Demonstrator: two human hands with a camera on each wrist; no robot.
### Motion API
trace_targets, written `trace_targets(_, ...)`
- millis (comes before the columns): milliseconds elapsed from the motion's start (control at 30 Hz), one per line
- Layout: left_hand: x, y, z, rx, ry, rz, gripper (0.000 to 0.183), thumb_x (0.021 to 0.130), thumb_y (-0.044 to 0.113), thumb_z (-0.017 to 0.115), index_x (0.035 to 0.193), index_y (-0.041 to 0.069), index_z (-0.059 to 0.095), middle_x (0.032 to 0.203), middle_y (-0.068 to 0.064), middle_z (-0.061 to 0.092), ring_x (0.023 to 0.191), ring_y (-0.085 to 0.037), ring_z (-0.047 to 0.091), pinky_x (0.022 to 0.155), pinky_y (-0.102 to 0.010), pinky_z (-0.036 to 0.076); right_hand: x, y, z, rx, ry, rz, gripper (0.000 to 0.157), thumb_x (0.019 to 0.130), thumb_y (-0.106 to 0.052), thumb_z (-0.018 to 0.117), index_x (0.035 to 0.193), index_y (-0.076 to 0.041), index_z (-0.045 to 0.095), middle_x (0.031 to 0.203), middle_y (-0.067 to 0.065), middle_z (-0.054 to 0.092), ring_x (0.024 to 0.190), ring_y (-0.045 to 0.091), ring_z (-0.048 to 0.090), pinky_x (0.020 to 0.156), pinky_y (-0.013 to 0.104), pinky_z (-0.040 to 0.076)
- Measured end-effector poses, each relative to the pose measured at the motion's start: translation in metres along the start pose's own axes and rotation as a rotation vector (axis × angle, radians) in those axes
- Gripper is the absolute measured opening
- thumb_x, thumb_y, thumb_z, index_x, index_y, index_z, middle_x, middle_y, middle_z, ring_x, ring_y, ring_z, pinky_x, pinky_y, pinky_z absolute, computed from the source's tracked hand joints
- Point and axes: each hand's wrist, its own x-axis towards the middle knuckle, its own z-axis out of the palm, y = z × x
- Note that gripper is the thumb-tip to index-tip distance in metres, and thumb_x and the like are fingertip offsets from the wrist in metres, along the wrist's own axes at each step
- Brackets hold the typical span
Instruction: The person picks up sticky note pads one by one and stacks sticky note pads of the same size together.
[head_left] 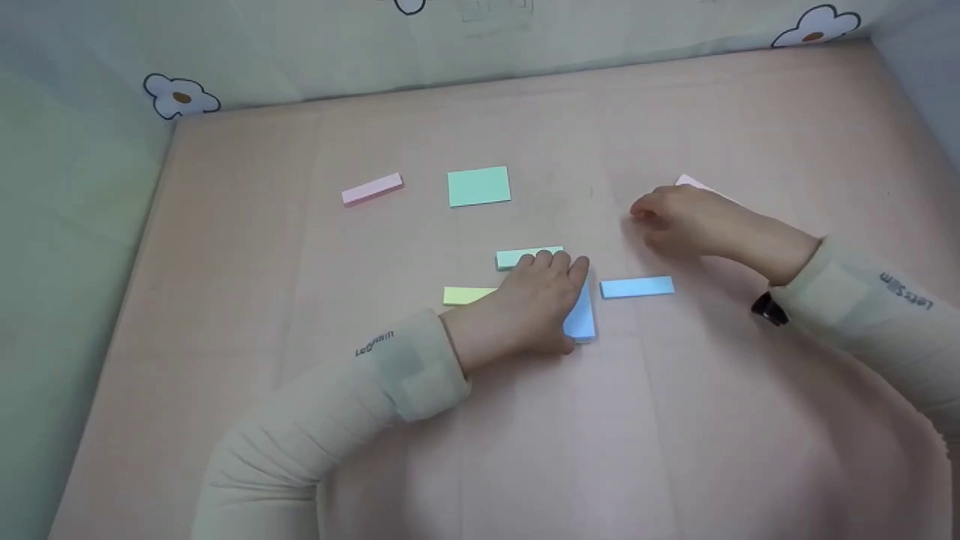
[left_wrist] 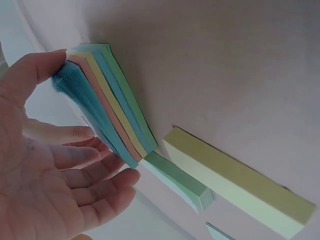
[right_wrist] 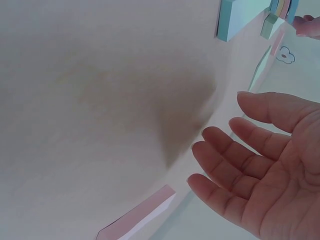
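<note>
My left hand (head_left: 536, 304) grips a stack of sticky note pads (head_left: 580, 319) at the middle of the table, thumb at one end and fingers at the other. In the left wrist view the layers of the stack (left_wrist: 107, 100) show blue, pink, yellow, blue and green. A narrow green pad (head_left: 517, 259) and a narrow yellow pad (head_left: 466, 295) lie beside it, partly behind the hand. To its right is a narrow blue pad (head_left: 636, 287). My right hand (head_left: 694, 221) hovers with loosely bent fingers and holds nothing, partly covering a narrow pink pad (right_wrist: 137, 215).
Farther back on the table (head_left: 315, 420) lie a wide green pad (head_left: 478, 187) and, left of it, another narrow pink pad (head_left: 373, 189). Pale cloth walls (head_left: 360, 52) with printed flowers stand along the back and sides.
</note>
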Motion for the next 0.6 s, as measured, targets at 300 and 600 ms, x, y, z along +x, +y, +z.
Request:
trace_targets(300, 0.002, 0.0023, 0.004, -0.01, -0.006, 0.005, 0.093, 0.077, 0.049, 0.062, 0.145, 0.005, 0.015, 0.132, -0.01, 0.04, 0.116, -0.025, 0.041, 0.097, -0.038, 0.033, 0.0002, -0.0001, 0.0012, -0.002, 0.007, -0.009, 0.035, 0.082, -0.002, 0.056, 0.115, 0.008, 0.056, 0.111, 0.023, 0.059, 0.105, 0.035, 0.054, 0.09, 0.047, 0.04)
trace_targets(600, 0.0031, 0.003, 0.0069, -0.064, 0.009, -0.002, 0.094, 0.076, 0.046, 0.066, 0.145, 0.007, 0.016, 0.13, -0.011, 0.041, 0.112, -0.025, 0.044, 0.095, -0.037, 0.036, -0.0002, -0.0004, 0.0012, -0.003, 0.0, 0.001, 0.034, 0.083, -0.001, 0.057, 0.116, 0.007, 0.056, 0.11, 0.023, 0.059, 0.104, 0.035, 0.054, 0.09, 0.047, 0.041)
